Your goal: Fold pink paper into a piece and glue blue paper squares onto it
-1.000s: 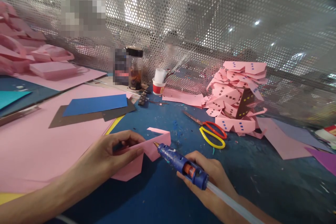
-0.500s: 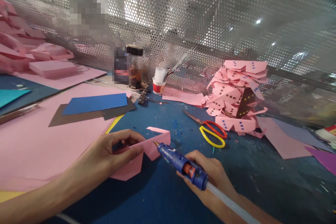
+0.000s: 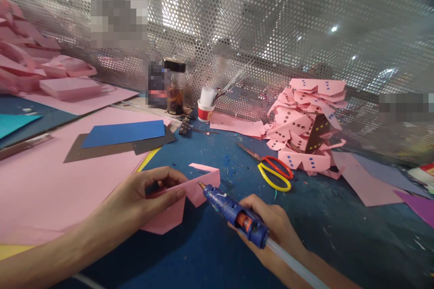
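Observation:
Thumb and fingers of my left hand [image 3: 158,196] pinch a folded pink paper cutout [image 3: 169,216], which has angled lower edges and a narrow strip bent back at its right end. My right hand [image 3: 271,221] is wrapped round a blue hot glue gun [image 3: 233,210] with a clear glue stick [image 3: 294,264] coming out of its back. The glue gun's nozzle is at the pink cutout, close to the fold on its right; whether it touches cannot be told. Part of the right hand's fingers is hidden behind the gun.
Scissors [image 3: 274,171] with red and yellow handles lie beyond the glue gun. A pile of pink paper cutouts [image 3: 301,122] stands back right. Blue card [image 3: 125,133] rests on large pink sheets [image 3: 84,189] at left. A jar [image 3: 175,90] and paper cup [image 3: 205,112] stand by the perforated metal screen [image 3: 257,18].
Almost nothing has moved. Both hands, the pink cutout and the glue gun hold their places, while the back end of the glue gun has dipped very slightly.

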Available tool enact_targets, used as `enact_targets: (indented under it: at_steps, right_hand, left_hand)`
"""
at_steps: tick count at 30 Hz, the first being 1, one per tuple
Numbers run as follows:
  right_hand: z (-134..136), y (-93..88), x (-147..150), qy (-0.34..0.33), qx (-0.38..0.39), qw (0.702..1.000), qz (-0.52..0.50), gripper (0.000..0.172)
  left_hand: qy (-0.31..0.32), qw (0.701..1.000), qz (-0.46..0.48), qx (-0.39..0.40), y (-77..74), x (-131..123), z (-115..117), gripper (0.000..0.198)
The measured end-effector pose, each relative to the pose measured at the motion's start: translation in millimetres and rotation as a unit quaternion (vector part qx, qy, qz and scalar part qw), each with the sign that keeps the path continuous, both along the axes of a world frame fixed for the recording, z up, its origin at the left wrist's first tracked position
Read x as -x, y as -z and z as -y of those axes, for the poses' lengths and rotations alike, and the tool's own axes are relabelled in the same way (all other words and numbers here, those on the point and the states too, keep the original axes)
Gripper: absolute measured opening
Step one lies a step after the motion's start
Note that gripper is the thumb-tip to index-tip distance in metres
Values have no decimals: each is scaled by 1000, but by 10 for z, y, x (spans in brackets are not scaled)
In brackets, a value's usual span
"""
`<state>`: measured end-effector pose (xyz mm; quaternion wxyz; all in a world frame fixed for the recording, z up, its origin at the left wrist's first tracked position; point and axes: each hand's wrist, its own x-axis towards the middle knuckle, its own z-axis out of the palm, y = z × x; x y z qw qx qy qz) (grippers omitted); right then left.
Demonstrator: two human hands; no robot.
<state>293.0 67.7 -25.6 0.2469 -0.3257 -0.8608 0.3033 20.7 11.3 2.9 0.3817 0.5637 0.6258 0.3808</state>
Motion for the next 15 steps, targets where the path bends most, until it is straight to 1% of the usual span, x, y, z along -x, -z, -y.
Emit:
enact_targets:
  at_steps: [4, 10, 15]
  right_hand:
    - [-5, 1, -7, -11, -10, 1000, 5, 17]
    - [-22, -2, -17, -15, -23, 999, 17, 11]
    - [-15, 6, -23, -13, -24, 999, 18, 11]
  left_hand:
    - [4, 1000, 1, 3, -7, -7, 1, 31]
    - [-2, 1000, -6, 0, 13, -6, -2, 34]
    - [-2, 1000, -13, -4, 26, 13, -5, 36]
